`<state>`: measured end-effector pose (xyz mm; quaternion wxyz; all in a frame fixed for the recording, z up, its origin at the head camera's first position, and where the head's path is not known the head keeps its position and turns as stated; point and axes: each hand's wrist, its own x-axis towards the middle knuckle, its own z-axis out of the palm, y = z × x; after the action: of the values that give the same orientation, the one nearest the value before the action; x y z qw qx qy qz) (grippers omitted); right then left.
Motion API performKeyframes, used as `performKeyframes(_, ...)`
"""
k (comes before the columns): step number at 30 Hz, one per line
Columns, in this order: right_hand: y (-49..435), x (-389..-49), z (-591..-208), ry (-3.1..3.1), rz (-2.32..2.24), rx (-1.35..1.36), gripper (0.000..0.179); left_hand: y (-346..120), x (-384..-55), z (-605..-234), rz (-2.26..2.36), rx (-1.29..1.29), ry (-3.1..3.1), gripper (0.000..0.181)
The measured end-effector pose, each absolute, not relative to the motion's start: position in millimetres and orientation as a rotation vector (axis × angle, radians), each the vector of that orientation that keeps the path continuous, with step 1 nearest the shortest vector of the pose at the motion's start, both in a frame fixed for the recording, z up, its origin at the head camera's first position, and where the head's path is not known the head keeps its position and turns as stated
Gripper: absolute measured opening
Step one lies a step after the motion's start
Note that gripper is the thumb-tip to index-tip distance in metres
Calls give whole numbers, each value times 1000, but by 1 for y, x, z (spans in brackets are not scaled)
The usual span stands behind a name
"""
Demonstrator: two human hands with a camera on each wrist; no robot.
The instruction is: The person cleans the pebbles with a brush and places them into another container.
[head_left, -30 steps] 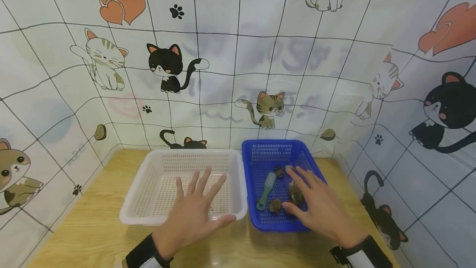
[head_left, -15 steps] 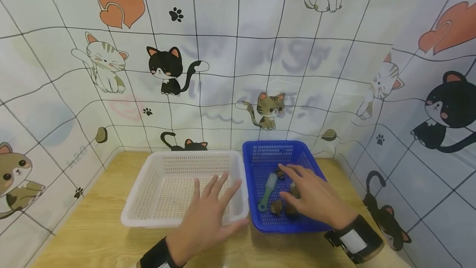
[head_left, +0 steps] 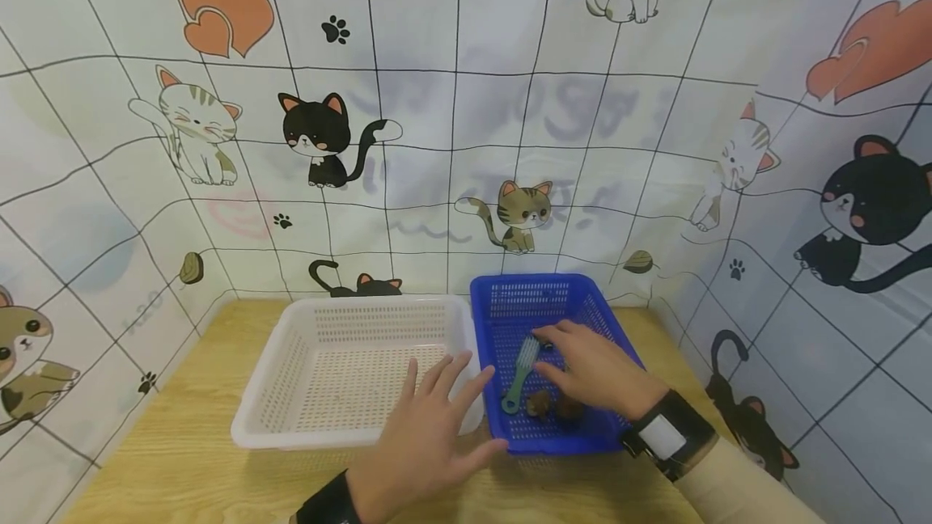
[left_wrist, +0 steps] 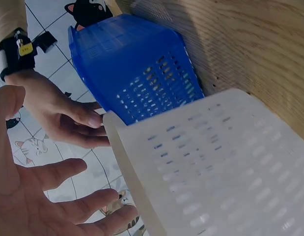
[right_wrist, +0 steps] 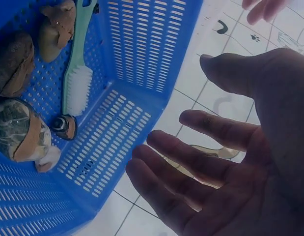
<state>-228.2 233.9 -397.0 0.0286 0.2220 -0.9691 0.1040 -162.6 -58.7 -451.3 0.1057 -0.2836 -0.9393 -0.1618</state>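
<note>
Green brush [right_wrist: 78, 51] with white bristles [right_wrist: 79, 91]

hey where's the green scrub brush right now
In the head view, the green scrub brush lies in the left part of the blue basket, just left of a brownish stone and the right hand.

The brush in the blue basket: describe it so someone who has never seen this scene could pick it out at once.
On the wooden table, the blue basket stands right of the white basket. In it, beside several stone-like lumps, lies a brush with a green handle and pale bristles. It alone is long and slender; its neighbours are short and chunky.
</note>
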Motion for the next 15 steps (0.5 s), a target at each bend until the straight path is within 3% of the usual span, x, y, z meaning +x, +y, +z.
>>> performKeyframes(15,225,-254,-407,-3062,457,785,33,-41,-157,-453,-428,-920,-2667,75)
